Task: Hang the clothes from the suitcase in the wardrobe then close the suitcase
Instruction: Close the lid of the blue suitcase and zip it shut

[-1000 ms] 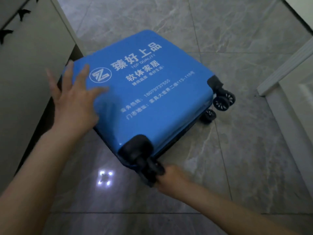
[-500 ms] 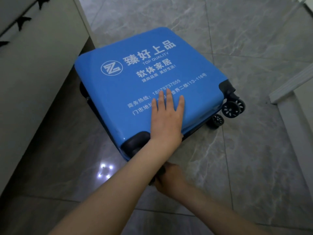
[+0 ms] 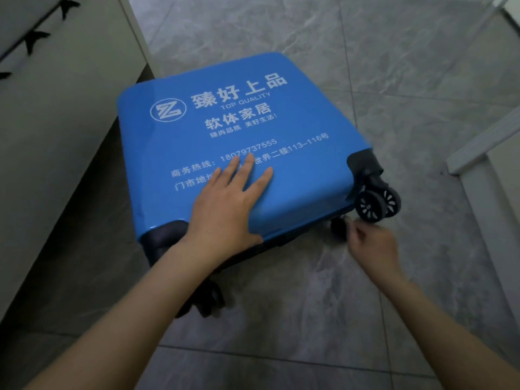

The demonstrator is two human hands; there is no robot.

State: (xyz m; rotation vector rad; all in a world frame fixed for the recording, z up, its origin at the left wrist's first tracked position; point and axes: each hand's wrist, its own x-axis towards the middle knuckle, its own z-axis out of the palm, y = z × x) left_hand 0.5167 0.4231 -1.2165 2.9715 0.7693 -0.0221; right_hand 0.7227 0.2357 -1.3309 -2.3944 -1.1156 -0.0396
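The blue suitcase (image 3: 295, 175) with white lettering lies flat on the tiled floor with its lid down. My left hand (image 3: 228, 204) rests flat on the lid near the front edge, fingers spread, holding nothing. At the front right corner my right hand (image 3: 371, 246) is pinched at the dark seam, just below the black wheels (image 3: 377, 205). It seems to grip the zipper pull, which its fingers hide. No clothes are in view.
A pale cabinet wall (image 3: 56, 136) stands close along the suitcase's left side. A white door frame (image 3: 478, 147) juts in at the right. More black wheels (image 3: 208, 302) stick out at the front left corner. Grey tiles surround the case.
My left hand went from the lid's far left corner to its front middle. My right hand slid along the front seam from the left wheel corner to the right one.
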